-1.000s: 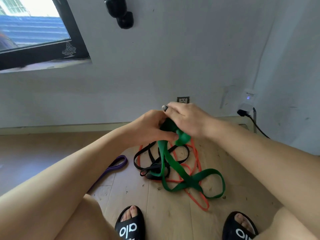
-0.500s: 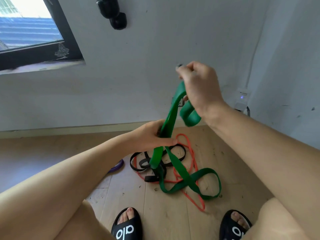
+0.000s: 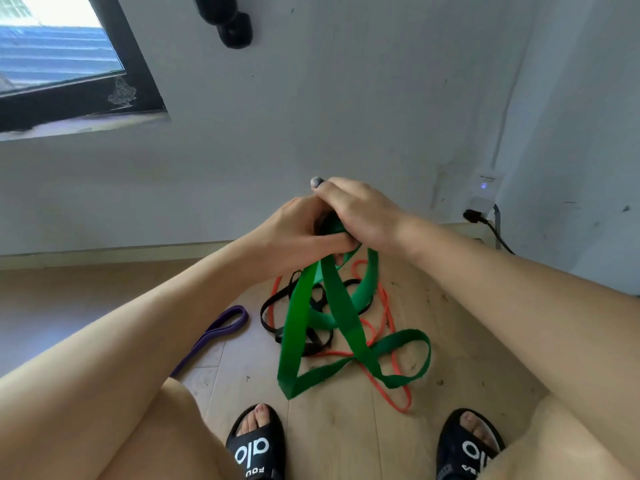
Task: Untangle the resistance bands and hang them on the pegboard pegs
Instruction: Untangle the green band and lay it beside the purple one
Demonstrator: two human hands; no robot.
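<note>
Bright green band point(image 3: 341, 317), thin orange-red band point(image 3: 388, 320), black band point(image 3: 273, 306), purple band point(image 3: 221, 329), pale wood-grain floor point(image 3: 346, 438), grey-white wall point(image 3: 346, 116), black window frame point(image 3: 114, 74), black slides point(image 3: 254, 445) with white lettering, perhaps "alo"

The green band point(image 3: 341, 317) looks like smooth, matt rubber, as do the thin orange band point(image 3: 388, 382), black band point(image 3: 268, 306) and purple band point(image 3: 221, 329). The floor point(image 3: 346, 438) is pale, scuffed wood planking; the wall point(image 3: 346, 116) is matt painted plaster, marked in places.
</note>
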